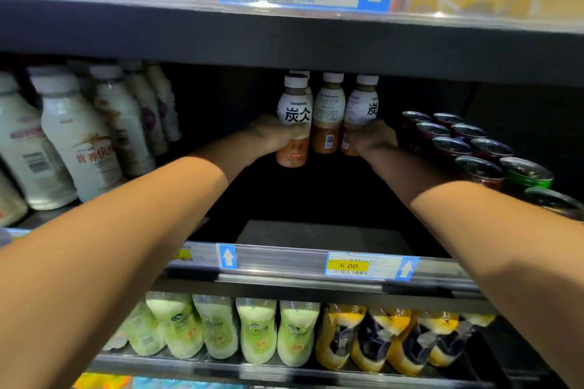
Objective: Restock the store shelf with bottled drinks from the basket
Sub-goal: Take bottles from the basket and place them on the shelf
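Observation:
Both my arms reach deep into the dark middle shelf [316, 237]. My left hand [271, 136] grips a brown drink bottle with a white cap and white "TANBING" label [294, 110]. My right hand [373, 139] grips a matching bottle [361, 107] on the right. Between them stands a third such bottle [328, 110], its back label facing me. Another white cap peeks out behind the left bottle. The basket is out of view.
White milk-drink bottles [79, 136] fill the shelf's left side. Dark and green cans [474, 148] stand in rows on the right. Below, green pouches [256, 328] and yellow pouches [373, 338] line the lower shelf. A 6.00 price tag [347, 265] sits on the shelf rail.

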`<act>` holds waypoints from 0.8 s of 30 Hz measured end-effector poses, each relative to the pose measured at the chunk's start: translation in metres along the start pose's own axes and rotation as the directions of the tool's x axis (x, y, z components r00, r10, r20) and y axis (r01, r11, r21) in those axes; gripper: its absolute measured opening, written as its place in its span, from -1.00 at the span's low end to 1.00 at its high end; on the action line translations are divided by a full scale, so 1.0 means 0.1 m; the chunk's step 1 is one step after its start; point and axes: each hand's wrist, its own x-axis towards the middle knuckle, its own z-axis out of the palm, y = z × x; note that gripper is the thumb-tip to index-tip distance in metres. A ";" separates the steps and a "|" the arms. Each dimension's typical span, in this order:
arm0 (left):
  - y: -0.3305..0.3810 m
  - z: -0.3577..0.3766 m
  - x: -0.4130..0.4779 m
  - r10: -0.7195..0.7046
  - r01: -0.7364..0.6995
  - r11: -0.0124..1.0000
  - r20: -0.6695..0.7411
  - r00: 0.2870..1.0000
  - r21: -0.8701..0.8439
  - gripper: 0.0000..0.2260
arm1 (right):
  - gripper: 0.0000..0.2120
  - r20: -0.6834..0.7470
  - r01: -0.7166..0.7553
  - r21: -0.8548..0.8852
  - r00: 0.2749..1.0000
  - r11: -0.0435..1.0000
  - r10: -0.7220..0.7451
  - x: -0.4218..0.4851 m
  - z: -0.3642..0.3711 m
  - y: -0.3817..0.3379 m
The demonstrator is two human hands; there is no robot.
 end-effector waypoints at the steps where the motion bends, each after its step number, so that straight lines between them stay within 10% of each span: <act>1: 0.02 -0.01 -0.05 -0.028 0.027 0.995 0.003 1.000 0.099 -0.60 | -0.48 0.013 0.014 -0.067 1.000 0.998 -0.013 -0.05 -0.03 0.00; 11: 0.21 0.16 -0.66 0.131 -0.149 0.610 0.087 0.988 0.778 -0.71 | -0.66 0.167 0.383 -0.659 0.914 0.648 -0.370 -1.01 -0.54 0.01; 19: 0.55 0.38 -1.47 0.415 -0.440 0.395 0.271 0.869 0.806 -0.80 | -0.67 0.186 0.456 -0.716 0.854 0.528 -0.485 -2.13 -1.29 0.34; 24: 0.78 0.68 -1.90 0.644 -0.685 0.314 0.382 0.662 0.658 -0.79 | -0.64 0.086 0.328 -0.769 0.904 0.549 -0.419 -2.84 -1.80 0.66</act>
